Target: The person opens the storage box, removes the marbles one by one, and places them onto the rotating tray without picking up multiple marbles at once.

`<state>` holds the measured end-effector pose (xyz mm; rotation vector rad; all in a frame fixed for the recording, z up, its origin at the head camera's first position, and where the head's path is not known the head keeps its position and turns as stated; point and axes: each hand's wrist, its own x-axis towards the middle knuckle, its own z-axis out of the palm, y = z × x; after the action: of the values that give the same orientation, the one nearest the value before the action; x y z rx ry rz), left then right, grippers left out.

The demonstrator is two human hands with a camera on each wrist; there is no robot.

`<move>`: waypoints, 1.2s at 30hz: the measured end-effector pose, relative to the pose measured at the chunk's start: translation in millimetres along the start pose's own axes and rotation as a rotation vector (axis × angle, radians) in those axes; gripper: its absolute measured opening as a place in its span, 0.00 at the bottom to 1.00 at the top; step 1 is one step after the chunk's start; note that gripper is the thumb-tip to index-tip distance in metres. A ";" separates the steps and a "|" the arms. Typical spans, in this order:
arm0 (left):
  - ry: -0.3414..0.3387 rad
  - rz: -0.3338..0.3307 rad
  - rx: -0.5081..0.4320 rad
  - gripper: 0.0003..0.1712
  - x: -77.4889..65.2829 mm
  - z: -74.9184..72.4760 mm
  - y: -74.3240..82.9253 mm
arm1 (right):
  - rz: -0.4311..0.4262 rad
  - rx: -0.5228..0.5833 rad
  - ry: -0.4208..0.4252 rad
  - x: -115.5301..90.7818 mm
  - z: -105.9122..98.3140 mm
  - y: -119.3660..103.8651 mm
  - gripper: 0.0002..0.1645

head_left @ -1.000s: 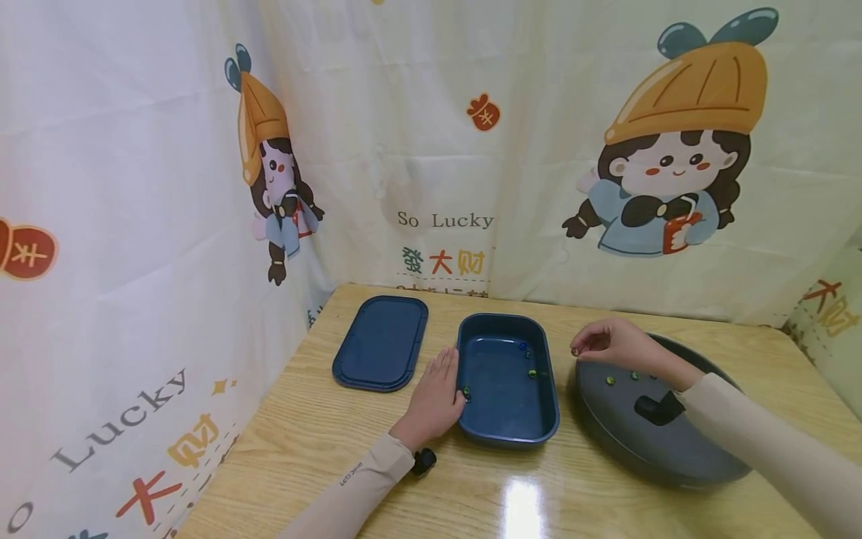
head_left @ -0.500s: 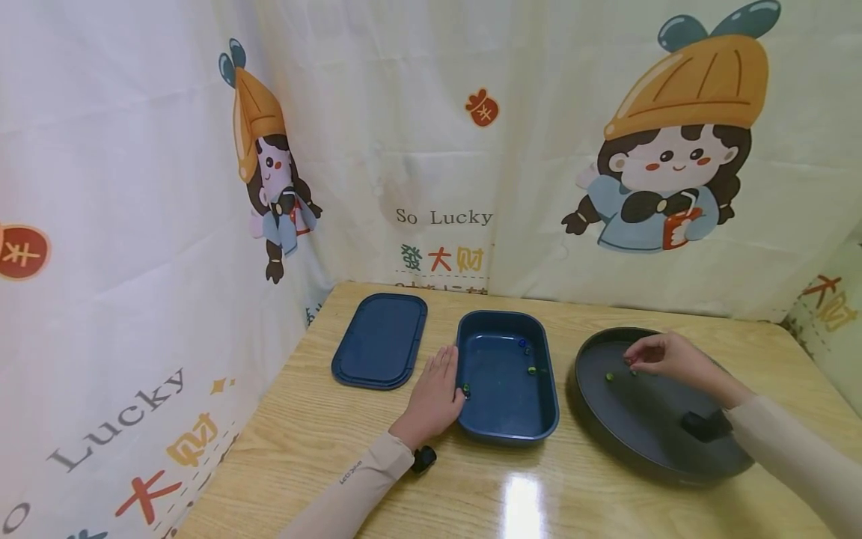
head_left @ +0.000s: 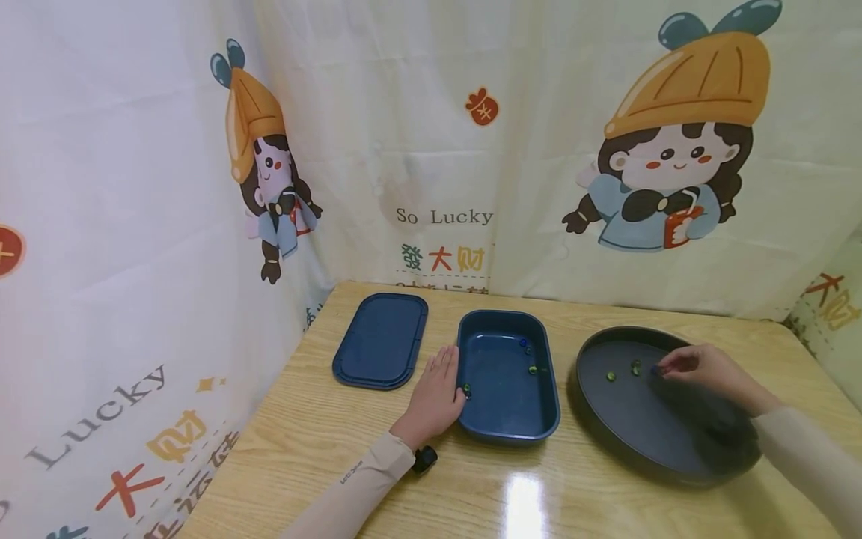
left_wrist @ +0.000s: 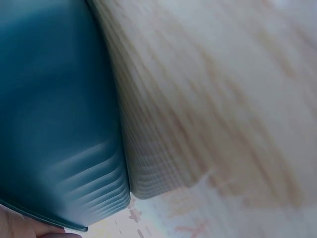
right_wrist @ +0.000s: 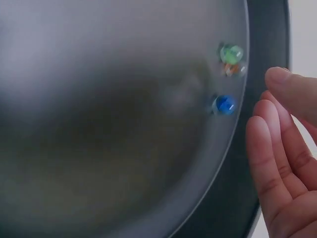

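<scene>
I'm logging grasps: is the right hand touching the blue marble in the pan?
Apart: the right wrist view shows the pan between the blue marble and the right hand.

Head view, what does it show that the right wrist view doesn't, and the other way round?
Only the head view: the dark blue rectangular tub, the flat dark blue lid and the left hand.
Only the right wrist view: orange colouring in a clear glass marble.
Both: the round dark grey pan, the blue glass marble and the right hand.
</scene>
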<state>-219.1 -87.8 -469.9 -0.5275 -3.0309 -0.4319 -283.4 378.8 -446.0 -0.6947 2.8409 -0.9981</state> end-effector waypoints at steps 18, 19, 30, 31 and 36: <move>0.000 0.002 -0.007 0.38 0.4 -0.2 -1.0 | 0.027 -0.009 -0.090 -13.6 -2.4 24.6 0.10; 0.002 0.002 -0.006 0.38 0.3 -0.1 -0.6 | 0.030 -0.014 -0.094 -13.7 -2.3 25.0 0.10; -0.002 0.000 -0.002 0.38 0.5 -0.3 0.7 | 0.097 -0.094 -0.099 -13.6 -0.9 29.5 0.10; -0.004 0.000 0.000 0.38 0.6 -0.4 0.7 | 0.100 -0.100 -0.097 -13.3 -0.8 29.5 0.10; -0.006 -0.001 0.009 0.38 1.0 -0.6 0.1 | 0.091 -0.136 -0.080 -11.3 -0.1 27.8 0.09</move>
<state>-220.0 -87.5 -469.2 -0.5274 -3.0380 -0.4171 -284.3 402.9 -463.9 -0.5945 2.8616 -0.7521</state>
